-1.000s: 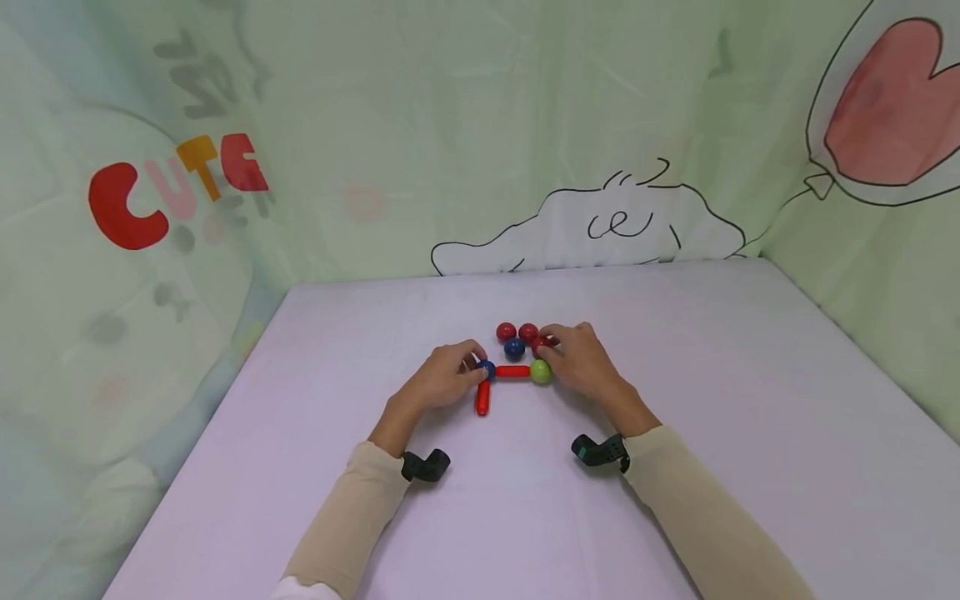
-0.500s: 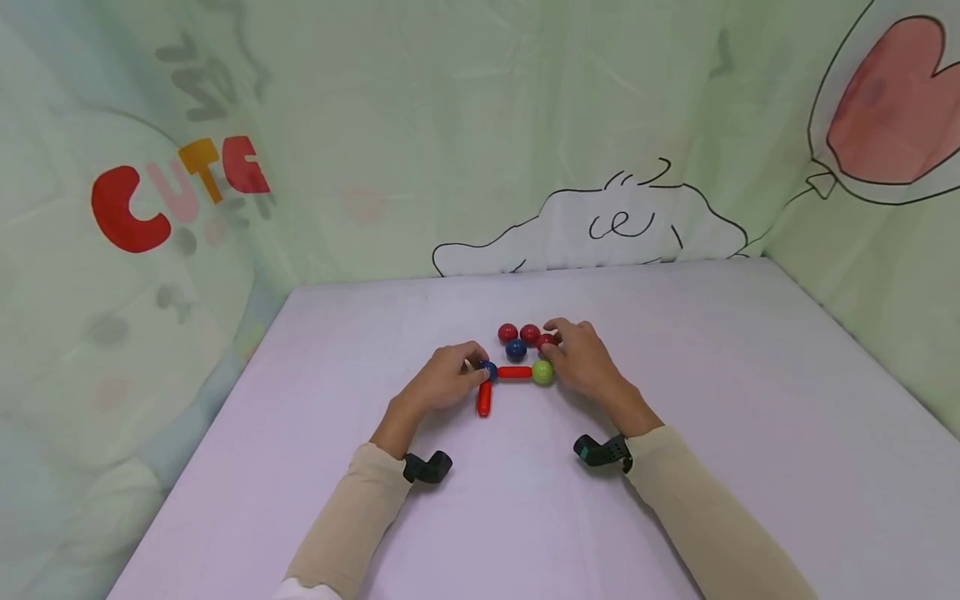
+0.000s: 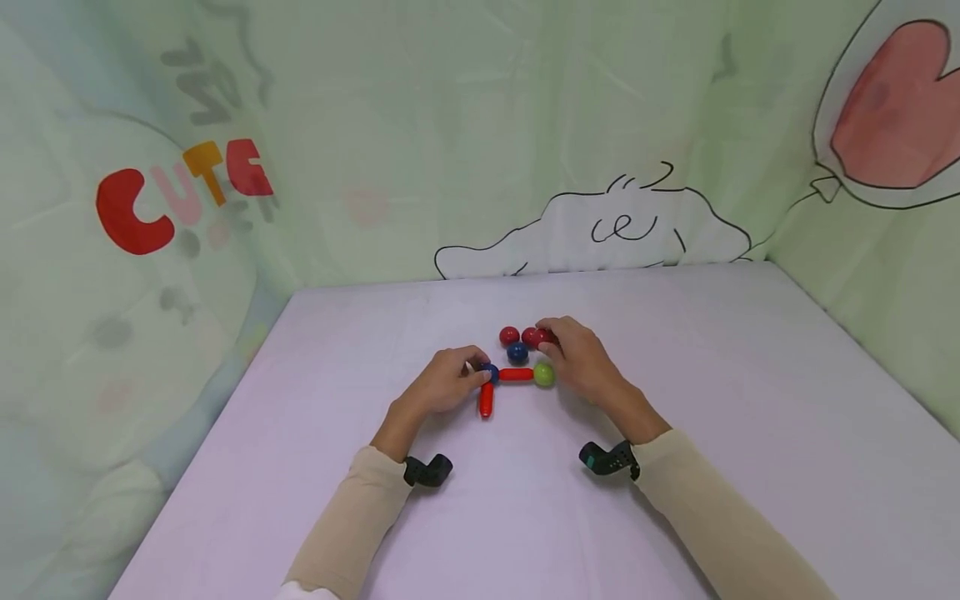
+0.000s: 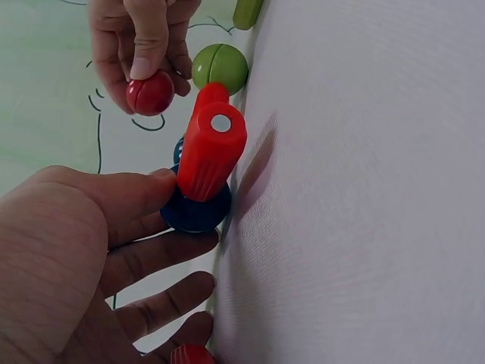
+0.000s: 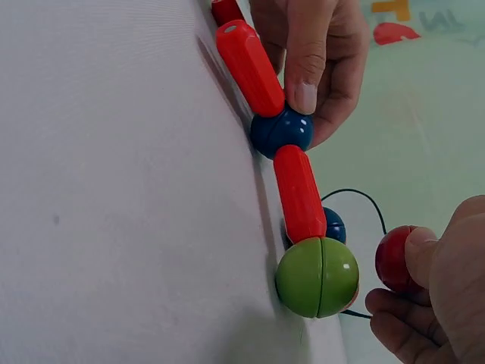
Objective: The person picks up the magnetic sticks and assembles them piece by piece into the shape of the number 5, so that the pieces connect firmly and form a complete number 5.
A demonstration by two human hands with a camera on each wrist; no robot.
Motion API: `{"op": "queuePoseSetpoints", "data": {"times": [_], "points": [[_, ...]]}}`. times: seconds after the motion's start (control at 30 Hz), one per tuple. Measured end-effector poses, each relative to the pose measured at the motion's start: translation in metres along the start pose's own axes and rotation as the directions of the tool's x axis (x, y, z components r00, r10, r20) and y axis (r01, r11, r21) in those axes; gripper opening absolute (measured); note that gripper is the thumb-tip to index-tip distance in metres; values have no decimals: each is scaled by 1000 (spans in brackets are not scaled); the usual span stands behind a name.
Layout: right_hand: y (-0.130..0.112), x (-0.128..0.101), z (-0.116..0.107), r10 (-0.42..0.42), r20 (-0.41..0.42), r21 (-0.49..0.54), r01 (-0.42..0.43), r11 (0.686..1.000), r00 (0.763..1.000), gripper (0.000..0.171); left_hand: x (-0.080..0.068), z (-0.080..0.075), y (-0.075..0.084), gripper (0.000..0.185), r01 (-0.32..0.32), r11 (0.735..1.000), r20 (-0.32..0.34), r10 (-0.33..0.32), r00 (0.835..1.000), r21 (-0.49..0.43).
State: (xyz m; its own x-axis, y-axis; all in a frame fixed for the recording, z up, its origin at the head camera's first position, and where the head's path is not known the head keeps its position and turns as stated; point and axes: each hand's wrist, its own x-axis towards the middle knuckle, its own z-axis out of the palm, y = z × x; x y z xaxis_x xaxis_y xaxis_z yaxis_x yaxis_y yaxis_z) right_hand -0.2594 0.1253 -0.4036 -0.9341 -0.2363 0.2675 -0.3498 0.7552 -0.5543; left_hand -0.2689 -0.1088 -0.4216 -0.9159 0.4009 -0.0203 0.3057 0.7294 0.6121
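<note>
My left hand (image 3: pixel 444 380) pinches a blue ball (image 4: pixel 195 208) between thumb and fingers. Two red rods meet that ball: one rod (image 3: pixel 486 400) points toward me, the other (image 5: pixel 299 192) runs right to a green ball (image 3: pixel 544 374). The near rod's free end shows a pale round tip in the left wrist view. Thumb and fingers of my right hand (image 3: pixel 583 358) grip a red ball (image 5: pixel 396 259), held off the table just behind the green ball. In the head view it overlaps another red ball (image 3: pixel 529 337).
A further red ball (image 3: pixel 509 336) and a second blue ball (image 3: pixel 517 352) lie behind the joined pieces on the white-covered table (image 3: pixel 510 517). Another green piece (image 4: pixel 246 14) shows at the left wrist view's top edge. A printed cloth (image 3: pixel 360 150) hangs behind the table.
My right hand has drawn the red ball slightly right, then raised it so it overlaps the neighbouring red ball. My left hand keeps its hold on the blue ball.
</note>
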Motion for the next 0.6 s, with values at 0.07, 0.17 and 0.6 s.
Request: {"op": "queuePoseSetpoints", "data": {"times": [0.07, 0.17, 0.6], "points": [[-2, 0, 1, -29, 6, -3, 29, 1000, 1000, 40, 0, 0, 0, 23, -3, 1000, 1, 3, 1000, -1], [-4, -1, 2, -77, 10, -9, 77, 997, 997, 39, 0, 0, 1, 23, -1, 1000, 1, 1, 1000, 2], [-17, -11, 5, -251, 70, -20, 253, 967, 965, 39, -1, -1, 0, 21, -16, 1000, -18, 16, 1000, -10]]}}
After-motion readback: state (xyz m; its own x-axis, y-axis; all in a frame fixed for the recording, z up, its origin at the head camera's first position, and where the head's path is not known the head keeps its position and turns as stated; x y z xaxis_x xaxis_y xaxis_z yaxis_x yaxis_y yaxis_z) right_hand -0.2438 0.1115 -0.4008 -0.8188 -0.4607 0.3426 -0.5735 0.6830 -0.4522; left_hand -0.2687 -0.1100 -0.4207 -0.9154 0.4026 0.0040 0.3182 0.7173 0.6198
